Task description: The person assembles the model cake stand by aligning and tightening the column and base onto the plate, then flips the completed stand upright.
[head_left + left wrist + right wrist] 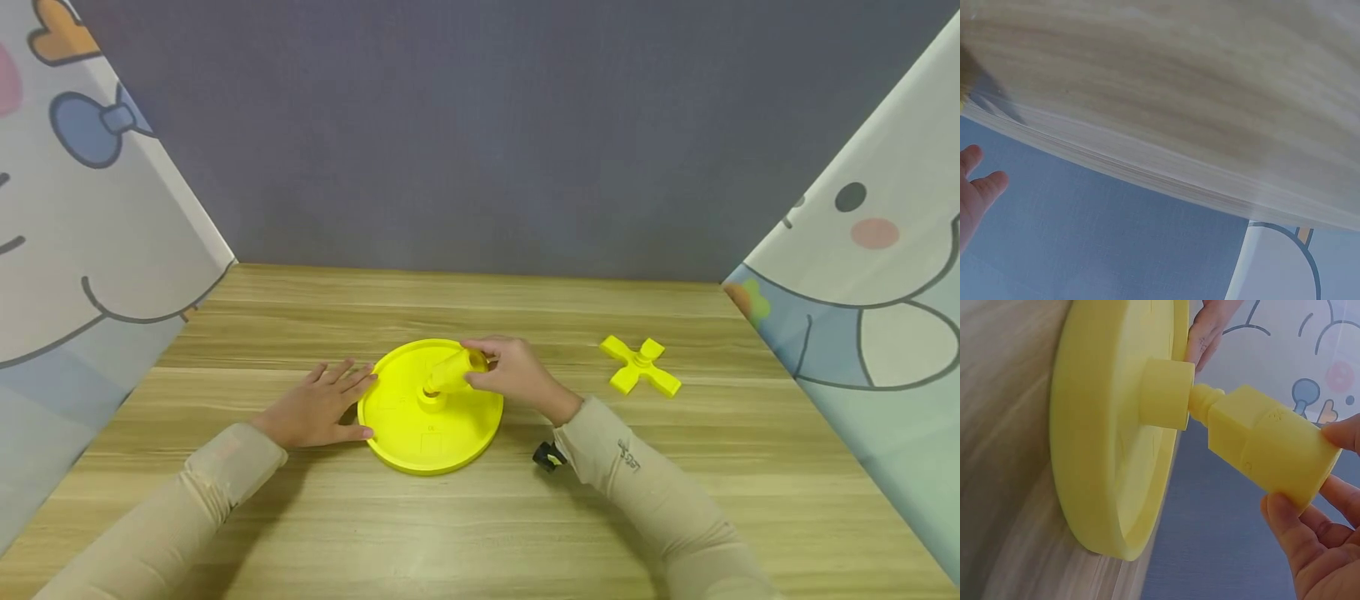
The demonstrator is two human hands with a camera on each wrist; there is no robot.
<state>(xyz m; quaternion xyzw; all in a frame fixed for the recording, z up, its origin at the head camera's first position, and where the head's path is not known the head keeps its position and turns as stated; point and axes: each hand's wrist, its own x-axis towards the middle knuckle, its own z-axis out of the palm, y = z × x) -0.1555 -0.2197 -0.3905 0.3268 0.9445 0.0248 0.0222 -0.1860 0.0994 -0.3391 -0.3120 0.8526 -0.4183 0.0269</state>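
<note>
A round yellow tray (pixel 397 437) with a raised rim lies on the table, and a short hollow collar (pixel 1163 394) stands up from its middle. My right hand (pixel 521 375) pinches the wide open end of a yellow tubular post (pixel 1260 437) between thumb and fingers. The post leans to the right, its narrow threaded tip (pixel 1204 401) right at the collar's mouth. At the tray's left side, my left hand (pixel 318 408) has its fingers spread, with fingertips and thumb at the rim. Only two of its digits show at the edge of the left wrist view.
A yellow cross-shaped piece (pixel 640 367) with a round knob at its centre lies right of the tray on the wooden table (pixel 450 533). A small black object (pixel 547 456) shows beside the right cuff. Grey and cartoon-printed panels stand round the table.
</note>
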